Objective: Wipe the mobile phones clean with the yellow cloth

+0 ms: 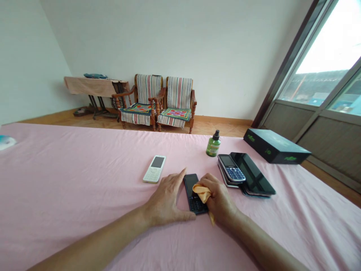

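Plain white walls (146,41) meet in a corner above a wooden skirting board (222,120) and a tan floor (203,129). Two wooden armchairs (156,107) with striped covers stand against the far wall, beside a cloth-draped treadle sewing table (93,86). Daylight pours through a large window (324,49) at right.

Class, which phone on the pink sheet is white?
The white keypad phone, alone beyond the left hand; the phone under the right hand is black, and the stacked phones to the right are silver-grey and black.
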The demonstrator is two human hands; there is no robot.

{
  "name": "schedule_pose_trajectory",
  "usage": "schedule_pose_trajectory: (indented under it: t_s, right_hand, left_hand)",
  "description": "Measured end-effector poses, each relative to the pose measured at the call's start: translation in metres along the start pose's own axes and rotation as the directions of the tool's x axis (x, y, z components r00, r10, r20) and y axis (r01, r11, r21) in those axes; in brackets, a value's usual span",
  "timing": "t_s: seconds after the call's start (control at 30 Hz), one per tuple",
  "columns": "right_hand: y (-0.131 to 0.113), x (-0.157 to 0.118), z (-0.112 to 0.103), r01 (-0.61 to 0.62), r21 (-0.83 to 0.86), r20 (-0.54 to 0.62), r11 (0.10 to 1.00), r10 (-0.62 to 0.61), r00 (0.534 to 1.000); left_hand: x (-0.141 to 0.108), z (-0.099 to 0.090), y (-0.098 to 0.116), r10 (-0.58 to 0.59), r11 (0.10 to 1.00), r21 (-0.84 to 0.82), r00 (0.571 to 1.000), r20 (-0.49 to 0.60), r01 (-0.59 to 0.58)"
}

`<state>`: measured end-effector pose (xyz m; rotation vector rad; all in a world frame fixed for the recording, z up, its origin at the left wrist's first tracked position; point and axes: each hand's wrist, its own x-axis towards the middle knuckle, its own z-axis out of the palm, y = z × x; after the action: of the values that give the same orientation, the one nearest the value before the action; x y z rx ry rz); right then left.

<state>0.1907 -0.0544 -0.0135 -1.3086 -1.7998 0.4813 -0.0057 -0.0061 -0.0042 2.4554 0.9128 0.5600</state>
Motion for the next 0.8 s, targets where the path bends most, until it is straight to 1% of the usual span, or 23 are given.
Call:
schedule_pose_trajectory:
  t_s: [0.2,0.33,0.4,0.43,0.47,0.57,0.6,0.7,0.8]
  right_hand:
    - [-0.014,-0.014,0.005,0.080,-0.042,0.041,0.996,-0.078,0.996]
    - [-0.028,-0.027,0.000,0.101,0.027,0.120,0.995,-0.104,0.987]
    - [-0.031,-0.027,-0.005,0.092,0.073,0.166,0.993,-0.103,0.981]
    - [-0.032,-0.025,-0.008,0.087,0.081,0.164,0.993,-0.100,0.981]
    - [-0.031,-0.020,-0.010,0.085,0.070,0.139,0.994,-0.094,0.986]
    - [-0.023,0.003,-0.009,0.088,-0.025,-0.001,0.996,-0.088,0.996]
    - [-0.019,0.013,-0.006,0.094,-0.047,-0.023,0.995,-0.095,0.995]
    - [-0.007,0.038,0.008,0.129,-0.061,-0.028,0.990,-0.131,0.991]
    - [0.002,0.050,0.022,0.168,-0.080,-0.004,0.983,-0.169,0.986]
  left_hand:
    - [-0.001,0.002,-0.001,-0.004,1.000,0.001,1.000,-0.027,0.004]
    - [0.001,0.003,-0.003,0.026,1.000,0.013,0.999,-0.039,-0.025]
    - [0.002,0.002,-0.004,0.037,0.999,0.018,0.999,-0.037,-0.037]
    - [0.003,0.002,-0.005,0.040,0.999,0.021,0.999,-0.037,-0.039]
    - [0.003,0.001,-0.005,0.040,0.999,0.024,0.998,-0.039,-0.039]
    - [0.002,-0.001,-0.005,0.022,1.000,0.018,0.999,-0.045,-0.021]
    - [0.002,-0.001,-0.005,0.014,1.000,0.012,0.999,-0.043,-0.014]
    - [0.002,-0.001,-0.003,-0.007,1.000,-0.009,0.999,-0.036,0.006]
    - [0.000,0.000,-0.003,-0.037,0.999,-0.037,0.998,-0.044,0.035]
